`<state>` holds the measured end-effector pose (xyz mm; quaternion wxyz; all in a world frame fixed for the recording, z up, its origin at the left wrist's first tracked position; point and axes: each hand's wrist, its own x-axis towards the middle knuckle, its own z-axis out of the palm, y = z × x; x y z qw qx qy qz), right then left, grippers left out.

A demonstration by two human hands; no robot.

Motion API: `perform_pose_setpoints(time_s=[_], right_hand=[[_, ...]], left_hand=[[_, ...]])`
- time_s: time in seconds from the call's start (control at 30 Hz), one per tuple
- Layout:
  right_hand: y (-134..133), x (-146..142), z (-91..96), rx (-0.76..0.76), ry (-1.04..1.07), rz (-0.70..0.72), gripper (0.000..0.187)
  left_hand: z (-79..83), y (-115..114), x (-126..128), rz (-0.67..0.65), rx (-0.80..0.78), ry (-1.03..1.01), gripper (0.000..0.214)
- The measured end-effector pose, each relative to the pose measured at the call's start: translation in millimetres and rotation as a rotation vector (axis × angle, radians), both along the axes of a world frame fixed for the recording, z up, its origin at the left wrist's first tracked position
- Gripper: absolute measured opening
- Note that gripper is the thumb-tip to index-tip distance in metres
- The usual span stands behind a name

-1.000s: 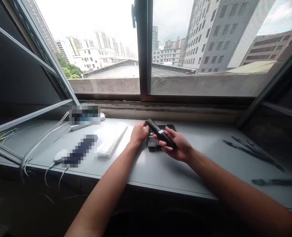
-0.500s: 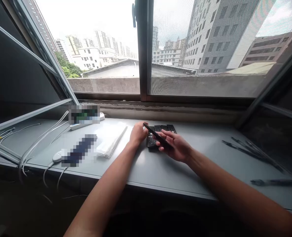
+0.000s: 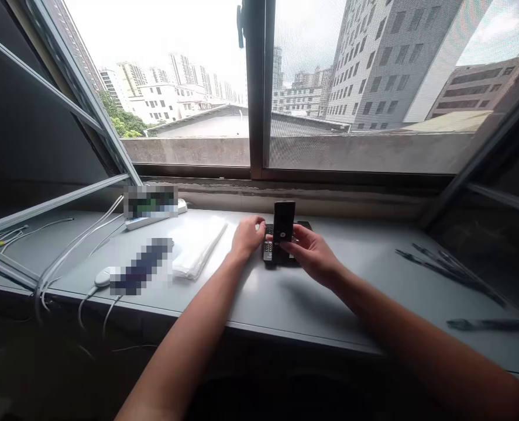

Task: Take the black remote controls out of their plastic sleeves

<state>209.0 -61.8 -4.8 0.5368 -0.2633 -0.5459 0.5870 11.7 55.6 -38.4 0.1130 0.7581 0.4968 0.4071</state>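
A black remote control [image 3: 284,218] is upright in my right hand [image 3: 314,252], fingers and thumb closed around its lower part. A small pale round mark shows on the side facing me. Behind and below it, several black remote controls [image 3: 268,251] lie side by side on the grey desk [image 3: 268,301], partly covered by the held one and my fingers. My left hand [image 3: 247,237] rests at their left edge with its fingers curled. Its fingertips are partly hidden, so what they grip, if anything, does not show.
Clear plastic bags [image 3: 200,248] lie left of my left hand. Further left are a white power strip [image 3: 156,219], blurred-out items and white cables [image 3: 77,248]. Dark pen-like tools [image 3: 450,272] lie at the right. A window frame [image 3: 257,117] rises behind the desk.
My right hand has turned the remote control from a slant to upright, its flat side now facing me. My left hand has stayed almost in place.
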Motion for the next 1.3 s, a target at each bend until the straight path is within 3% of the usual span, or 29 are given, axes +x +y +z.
perform_pose_setpoints(time_s=[0.27,0.53,0.7,0.8,0.97,1.07,1.17,1.3], right_hand=[[3.7,-0.7,0.8,0.227,-0.097,-0.106,0.025],[-0.7,-1.1,5.5,0.157,-0.105,-0.116,0.023],[-3.0,-2.9,7.9,0.035,-0.119,-0.154,0.044],[-3.9,-2.1,8.3,-0.039,-0.135,-0.152,0.050],[-7.0,-2.0,8.8,-0.113,-0.191,-0.129,0.050],[-6.0,-3.0,5.9,-0.124,-0.215,-0.141,0.057],[-3.9,-3.6,2.1,-0.128,-0.231,-0.099,0.073],[-3.0,-4.7,-1.1,-0.128,-0.253,-0.005,0.086]], left_hand=[[3.7,-4.2,2.2,0.008,-0.021,0.034,0.021],[4.7,-5.7,2.9,-0.004,-0.027,-0.008,0.022],[11.6,-9.5,6.3,-0.017,-0.080,-0.148,0.025],[18.9,-15.9,9.3,-0.064,-0.185,-0.355,0.050],[32.9,-32.7,13.4,-0.363,-0.476,-0.679,0.084],[38.9,-38.2,14.7,-0.429,-0.517,-0.723,0.077],[39.3,-34.1,13.9,-0.354,-0.499,-0.750,0.061],[31.0,-18.0,7.2,-0.218,-0.557,-0.934,0.048]])
